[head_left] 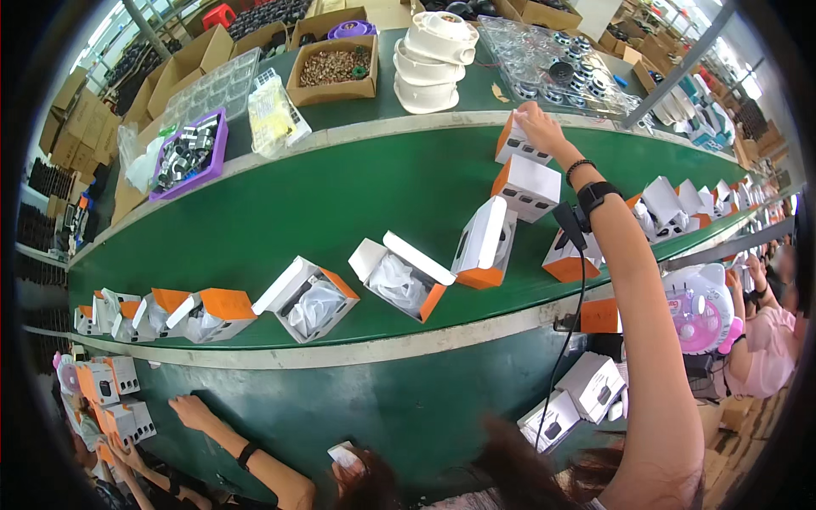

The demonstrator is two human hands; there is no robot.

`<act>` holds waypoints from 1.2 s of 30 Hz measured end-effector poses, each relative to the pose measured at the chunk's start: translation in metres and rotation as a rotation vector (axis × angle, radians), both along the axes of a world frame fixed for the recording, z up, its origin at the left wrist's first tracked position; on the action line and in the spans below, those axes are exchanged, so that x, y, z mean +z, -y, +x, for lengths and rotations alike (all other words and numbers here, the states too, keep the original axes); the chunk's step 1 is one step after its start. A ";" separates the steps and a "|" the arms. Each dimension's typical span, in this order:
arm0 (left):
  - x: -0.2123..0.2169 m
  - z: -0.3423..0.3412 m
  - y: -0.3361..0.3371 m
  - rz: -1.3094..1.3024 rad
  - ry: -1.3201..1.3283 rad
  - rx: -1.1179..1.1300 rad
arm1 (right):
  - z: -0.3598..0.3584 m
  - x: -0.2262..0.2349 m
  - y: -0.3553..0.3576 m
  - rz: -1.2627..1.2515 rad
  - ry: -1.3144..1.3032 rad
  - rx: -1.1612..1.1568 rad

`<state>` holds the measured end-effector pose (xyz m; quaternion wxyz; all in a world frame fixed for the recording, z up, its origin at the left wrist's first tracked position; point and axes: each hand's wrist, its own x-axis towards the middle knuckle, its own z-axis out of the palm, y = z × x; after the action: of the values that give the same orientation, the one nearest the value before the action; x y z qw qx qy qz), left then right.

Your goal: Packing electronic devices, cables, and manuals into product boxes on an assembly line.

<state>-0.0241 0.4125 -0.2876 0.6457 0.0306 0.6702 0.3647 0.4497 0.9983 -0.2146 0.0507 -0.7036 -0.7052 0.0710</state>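
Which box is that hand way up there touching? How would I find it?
Look at the long green belt and follow its far edge to the right. The right hand rests on a small white-and-orange box there. It is the farthest box, on the pale edge strip; the others lie lower.

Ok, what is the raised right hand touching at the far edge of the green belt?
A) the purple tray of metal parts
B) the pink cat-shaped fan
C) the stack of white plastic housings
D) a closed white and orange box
D: the right hand rests its fingers on top of a closed white and orange box at the far edge of the green belt.
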 end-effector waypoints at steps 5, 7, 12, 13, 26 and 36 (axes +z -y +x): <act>-0.038 0.009 -0.029 0.004 0.002 0.000 | 0.007 -0.068 -0.022 0.144 0.096 -0.007; -0.052 0.015 -0.046 0.012 0.015 -0.015 | 0.021 -0.079 -0.036 0.196 0.188 -0.013; -0.072 0.041 -0.082 0.038 0.024 -0.029 | 0.070 -0.060 -0.075 -0.248 -0.218 0.040; -0.076 0.048 -0.090 0.046 0.032 -0.037 | 0.086 -0.056 -0.080 -0.249 -0.213 0.032; -0.116 0.122 -0.153 0.153 0.090 -0.097 | 0.190 -0.110 -0.103 -0.301 -0.289 -0.003; -0.115 0.175 -0.186 0.257 0.106 -0.112 | 0.240 -0.073 -0.094 -0.384 -0.506 0.019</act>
<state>0.1510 0.5982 -0.4030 0.6904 0.1313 0.5800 0.4121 0.6898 1.0918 -0.2873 0.0901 -0.6538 -0.6505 0.3759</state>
